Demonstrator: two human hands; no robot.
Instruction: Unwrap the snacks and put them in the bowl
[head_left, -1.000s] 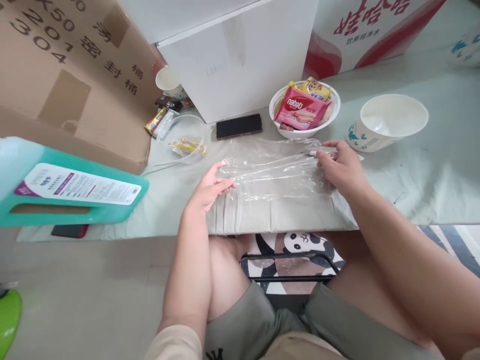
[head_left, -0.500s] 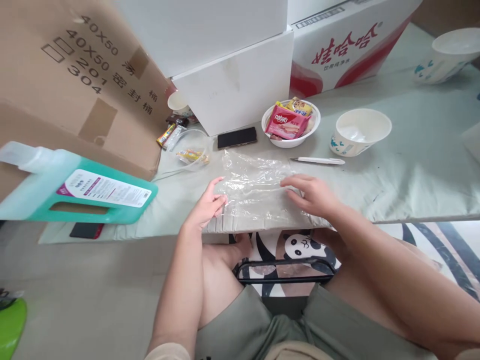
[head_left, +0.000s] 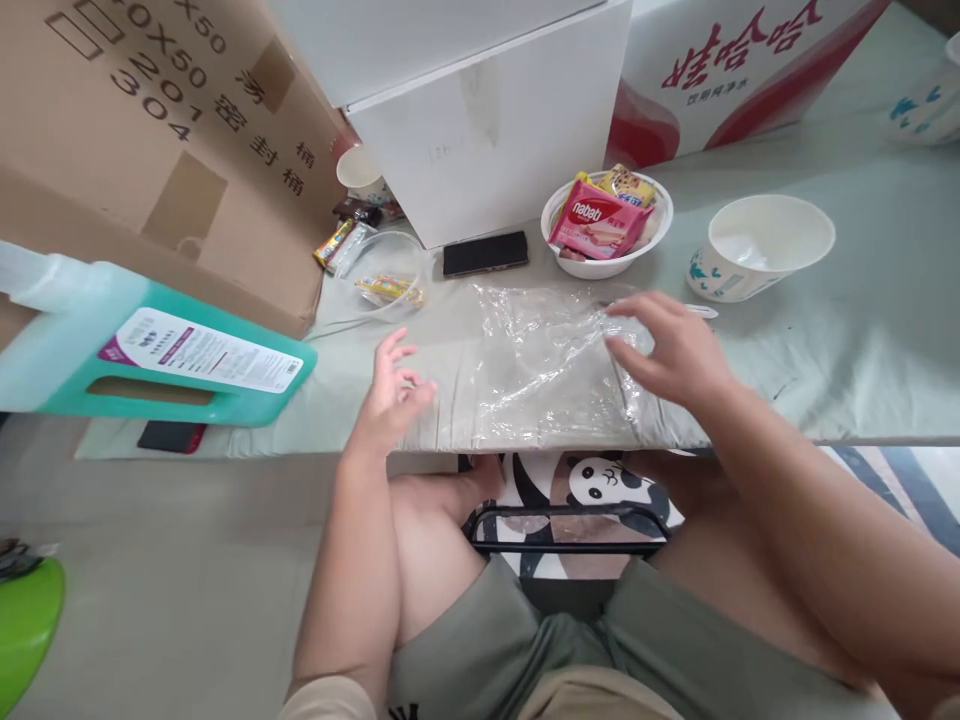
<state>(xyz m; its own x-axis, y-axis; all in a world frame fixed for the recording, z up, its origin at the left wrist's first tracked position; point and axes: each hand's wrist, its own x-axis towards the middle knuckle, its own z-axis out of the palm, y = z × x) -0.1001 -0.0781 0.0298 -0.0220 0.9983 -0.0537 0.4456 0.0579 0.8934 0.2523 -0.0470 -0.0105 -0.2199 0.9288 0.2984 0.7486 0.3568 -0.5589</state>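
A clear plastic bag (head_left: 536, 375) lies crumpled and spread at the front of the cloth-covered table. My left hand (head_left: 390, 395) is raised to the left of the bag, apart from it, with its fingers curved and spread and nothing in them. Over the bag's right side hovers my right hand (head_left: 667, 350), thumb and fingers apart; whether the fingertips touch the plastic I cannot tell. Behind that hand a white pen (head_left: 701, 311) is mostly hidden. A black phone (head_left: 485, 254) lies just beyond the bag.
A white bowl (head_left: 606, 266) of wrapped snacks and a paper cup (head_left: 757, 250) stand behind the bag. To the left are a clear plastic bowl (head_left: 386, 262), a jug of green liquid (head_left: 217, 365) and a cardboard box (head_left: 187, 200). White boxes (head_left: 495, 140) close off the back.
My left hand has left the bag and moved left, its fingers spreading. My right hand has shifted right, now covering much of the pen. The bag lies flatter and further right; the view has shifted slightly.
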